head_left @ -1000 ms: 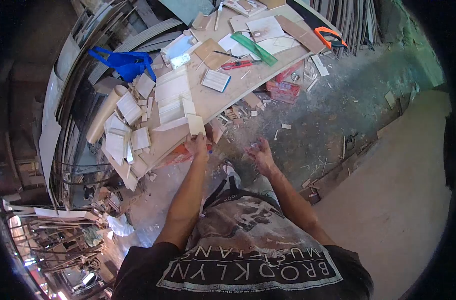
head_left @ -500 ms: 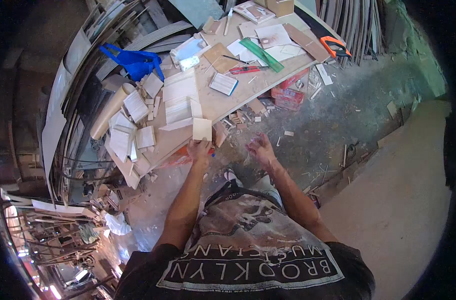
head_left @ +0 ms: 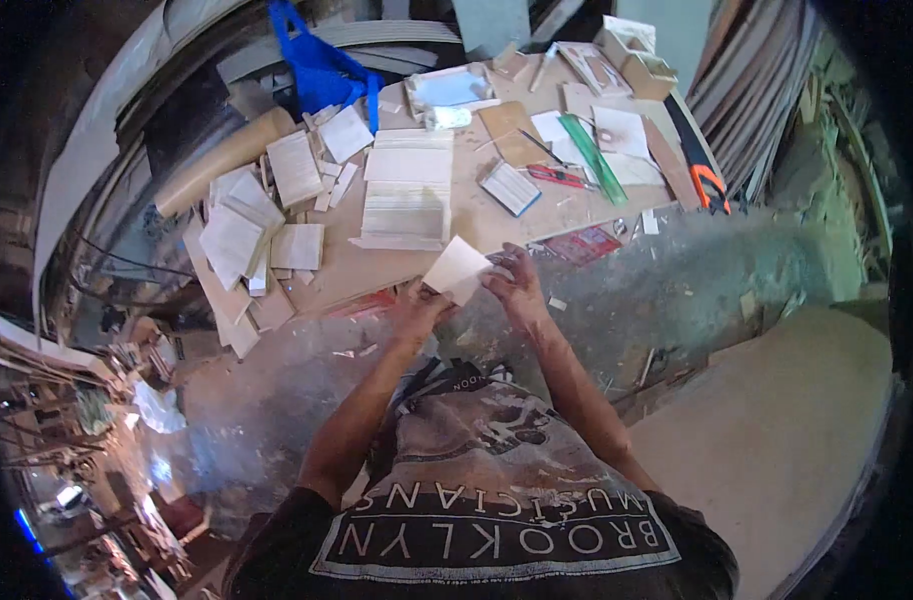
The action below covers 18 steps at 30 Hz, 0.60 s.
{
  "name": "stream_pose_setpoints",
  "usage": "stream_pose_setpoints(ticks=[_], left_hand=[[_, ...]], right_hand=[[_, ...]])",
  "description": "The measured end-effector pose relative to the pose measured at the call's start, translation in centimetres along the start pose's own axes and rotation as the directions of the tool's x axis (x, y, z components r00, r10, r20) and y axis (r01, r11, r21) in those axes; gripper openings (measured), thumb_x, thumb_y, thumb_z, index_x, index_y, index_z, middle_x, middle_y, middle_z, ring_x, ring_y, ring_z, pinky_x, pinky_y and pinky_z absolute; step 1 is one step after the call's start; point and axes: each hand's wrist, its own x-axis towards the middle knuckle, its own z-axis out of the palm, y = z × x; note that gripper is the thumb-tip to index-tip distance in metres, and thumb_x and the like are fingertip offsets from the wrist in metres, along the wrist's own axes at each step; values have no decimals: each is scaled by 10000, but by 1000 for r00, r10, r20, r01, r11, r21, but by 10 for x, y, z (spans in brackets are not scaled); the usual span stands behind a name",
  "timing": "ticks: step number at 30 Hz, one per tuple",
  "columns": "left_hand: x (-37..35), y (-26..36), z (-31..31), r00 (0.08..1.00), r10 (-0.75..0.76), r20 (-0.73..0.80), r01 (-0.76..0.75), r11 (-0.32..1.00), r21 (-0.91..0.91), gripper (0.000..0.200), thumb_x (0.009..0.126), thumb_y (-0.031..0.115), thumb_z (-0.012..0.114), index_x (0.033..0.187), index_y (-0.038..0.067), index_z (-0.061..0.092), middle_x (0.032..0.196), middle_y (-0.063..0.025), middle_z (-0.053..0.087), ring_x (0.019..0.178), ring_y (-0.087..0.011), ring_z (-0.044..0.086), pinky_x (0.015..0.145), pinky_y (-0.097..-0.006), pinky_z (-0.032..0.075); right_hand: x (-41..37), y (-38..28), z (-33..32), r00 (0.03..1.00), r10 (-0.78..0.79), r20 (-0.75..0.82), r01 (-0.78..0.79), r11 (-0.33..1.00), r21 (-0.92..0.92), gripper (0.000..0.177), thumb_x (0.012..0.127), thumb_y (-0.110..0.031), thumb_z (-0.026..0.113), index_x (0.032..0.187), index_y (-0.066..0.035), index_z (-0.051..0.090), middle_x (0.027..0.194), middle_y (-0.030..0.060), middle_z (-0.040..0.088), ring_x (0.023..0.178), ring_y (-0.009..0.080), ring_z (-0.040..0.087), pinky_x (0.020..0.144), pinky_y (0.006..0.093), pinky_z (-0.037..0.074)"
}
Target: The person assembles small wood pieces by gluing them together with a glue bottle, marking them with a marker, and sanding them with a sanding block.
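A small pale square wood panel (head_left: pixel 456 268) is held up in front of me, just past the near edge of the workbench (head_left: pixel 477 225). My left hand (head_left: pixel 423 303) grips its lower left corner. My right hand (head_left: pixel 515 282) holds its right edge with the fingers closed on it. Behind the panel on the bench lies a stack of pale boards (head_left: pixel 407 200).
The bench carries several cut wood squares (head_left: pixel 267 215), a green ruler (head_left: pixel 594 159), red pliers (head_left: pixel 560 176), a small notebook (head_left: pixel 510 188) and a blue bag (head_left: pixel 322 70). An orange-handled saw (head_left: pixel 702 165) lies at its right end. Wood scraps litter the concrete floor (head_left: pixel 677 290).
The left hand lifted the panel off the bench edge and toward me. The right hand, empty before, came in and took hold of its right edge. The view shifted so the bench sits more level.
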Motion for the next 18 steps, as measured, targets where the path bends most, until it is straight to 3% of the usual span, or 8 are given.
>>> stream_pose_setpoints(ticks=[4,6,8,9,12,14,16,18], left_hand=[[31,20,-5,986,-146,82,151,987,-52,298,878,58,651,1150,-27,565,993,-109,629,892,-205,663,757,-313,604],[34,34,-3,957,-154,245,169,985,-42,303,883,94,662,1145,-30,574,975,-103,650,876,-172,665,712,-280,590],[53,43,-12,934,-122,335,128,992,5,308,884,139,671,1129,-27,587,959,-110,665,826,-148,662,662,-261,570],[61,42,-18,878,-251,409,213,968,136,337,880,164,676,1141,-30,586,960,-115,671,815,-146,660,650,-266,563],[73,23,-41,758,-423,497,337,906,256,386,874,245,681,1128,-36,602,931,-116,684,781,-146,653,645,-272,546],[80,21,-59,761,-328,559,130,922,363,399,878,297,669,1084,-41,621,928,-113,686,770,-149,655,672,-289,542],[89,30,-68,722,-365,588,192,922,337,360,913,273,642,1100,-33,617,963,-113,685,787,-148,648,687,-294,539],[98,41,-72,681,-397,615,247,915,318,322,948,249,616,1116,-26,612,998,-112,684,804,-148,640,702,-299,537]], right_hand=[[23,-31,20,993,27,-117,-32,999,-36,709,804,49,677,1401,-85,319,1216,124,515,1026,214,585,896,338,508],[26,-46,27,984,53,-167,-86,976,-198,692,805,68,643,1402,-81,325,1172,103,518,996,197,582,872,330,509],[33,-59,33,981,26,-190,-60,982,-179,695,798,94,629,1399,-96,335,1089,63,507,971,162,562,843,292,489],[36,-67,37,978,35,-206,-77,977,-201,695,798,94,629,1399,-96,335,1089,63,507,971,162,562,843,292,489],[38,-89,67,945,-177,-276,10,857,-515,681,798,109,604,1393,-70,326,1055,55,493,936,141,548,824,278,482],[44,-98,89,901,-346,-263,20,637,-771,675,797,128,580,1393,-50,318,1045,55,484,902,130,541,817,270,482],[49,-89,98,887,-430,-168,72,488,-870,622,803,129,565,1366,-39,360,1071,70,493,893,149,564,818,288,495],[48,-84,100,852,-468,234,190,-140,-972,516,798,66,611,1279,-29,449,1015,126,565,913,246,599,832,364,511]])
